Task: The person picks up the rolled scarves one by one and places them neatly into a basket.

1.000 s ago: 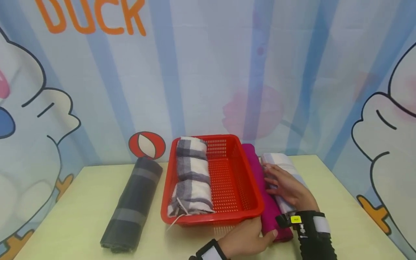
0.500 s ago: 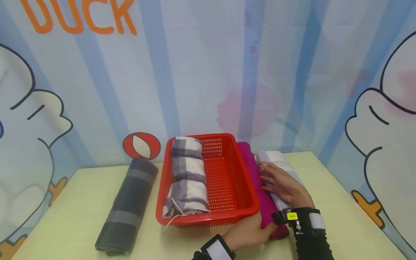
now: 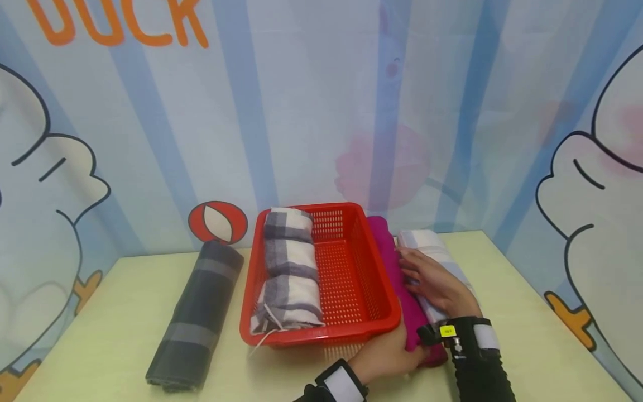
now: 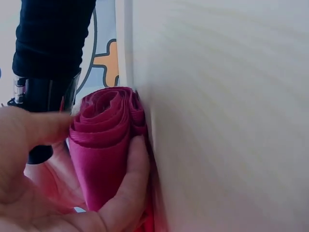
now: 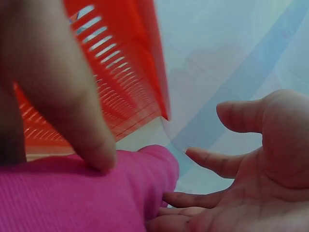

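A magenta rolled cloth [image 3: 413, 314] lies along the right side of the red plastic basket [image 3: 321, 335]. My left hand [image 3: 384, 354] grips its near end, thumb on one side and fingers on the other, as the left wrist view shows the spiral end [image 4: 108, 113] between them. My right hand [image 3: 439, 285] reaches over a white-and-blue rolled cloth [image 3: 427, 239], its fingers loosely extended. In the right wrist view, the right fingertips [image 5: 169, 198] touch the magenta roll's side. A grey-and-white checked roll [image 3: 293, 257] with a loose string lies inside the basket's left half.
A dark grey rolled cloth [image 3: 193, 318] with lighter bands lies left of the basket on the pale yellow table [image 3: 100, 324]. Behind stands a blue-striped cartoon backdrop [image 3: 311, 111], meeting the table's far edge.
The head view has shifted a little, so the scene sits slightly further left. My left thumb has slid slightly right along the magenta roll's near end. My right hand stays beside the roll.
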`<state>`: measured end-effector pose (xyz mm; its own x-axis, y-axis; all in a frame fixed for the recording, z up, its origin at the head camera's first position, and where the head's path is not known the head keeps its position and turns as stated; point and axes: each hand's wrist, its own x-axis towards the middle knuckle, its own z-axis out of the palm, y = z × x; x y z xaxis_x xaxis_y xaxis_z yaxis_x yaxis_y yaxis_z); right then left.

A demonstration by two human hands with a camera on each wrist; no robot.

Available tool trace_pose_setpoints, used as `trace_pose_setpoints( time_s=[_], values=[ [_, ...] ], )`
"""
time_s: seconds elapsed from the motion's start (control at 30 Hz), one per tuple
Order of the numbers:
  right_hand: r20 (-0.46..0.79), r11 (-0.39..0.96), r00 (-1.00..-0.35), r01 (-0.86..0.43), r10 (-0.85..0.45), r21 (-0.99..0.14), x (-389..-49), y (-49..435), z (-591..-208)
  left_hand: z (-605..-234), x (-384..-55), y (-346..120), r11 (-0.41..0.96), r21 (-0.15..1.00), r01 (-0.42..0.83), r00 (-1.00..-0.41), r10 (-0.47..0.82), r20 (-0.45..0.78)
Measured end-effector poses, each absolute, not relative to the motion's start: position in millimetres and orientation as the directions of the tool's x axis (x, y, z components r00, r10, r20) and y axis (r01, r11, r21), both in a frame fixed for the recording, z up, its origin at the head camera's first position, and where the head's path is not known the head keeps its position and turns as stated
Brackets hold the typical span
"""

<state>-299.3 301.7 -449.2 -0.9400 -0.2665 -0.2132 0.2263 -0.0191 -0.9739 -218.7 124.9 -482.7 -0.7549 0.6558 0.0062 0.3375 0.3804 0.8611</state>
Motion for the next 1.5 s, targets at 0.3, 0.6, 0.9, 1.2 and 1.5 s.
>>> trace_pose_setpoints(
  time_s=[0.3, 0.6, 0.9, 1.2, 1.5],
  values=[
    [-0.238, -0.008, -0.92, 0.253, -0.311, -0.967, -313, 299, -449, -474, -222, 131, 0.375, 0.895, 0.243, -0.768, 0.637, -0.059],
    [-0.331, 0.135, -0.883, 0.302, -0.332, -0.943, -346, 299, -432, -465, -233, 132, 0.311, 0.932, 0.187, -0.815, 0.579, -0.029],
    [-0.355, 0.178, -0.888, 0.315, -0.292, -0.932, -353, 299, -427, -466, -228, 132, 0.371, 0.918, 0.138, -0.835, 0.542, -0.093],
    [-0.377, 0.23, -0.885, 0.32, -0.275, -0.919, -357, 299, -430, -473, -222, 136, 0.424, 0.899, 0.114, -0.828, 0.54, -0.15],
    [-0.432, 0.276, -0.872, 0.368, -0.228, -0.888, -361, 300, -440, -477, -213, 140, 0.486, 0.865, 0.122, -0.845, 0.508, -0.167]
  ],
)
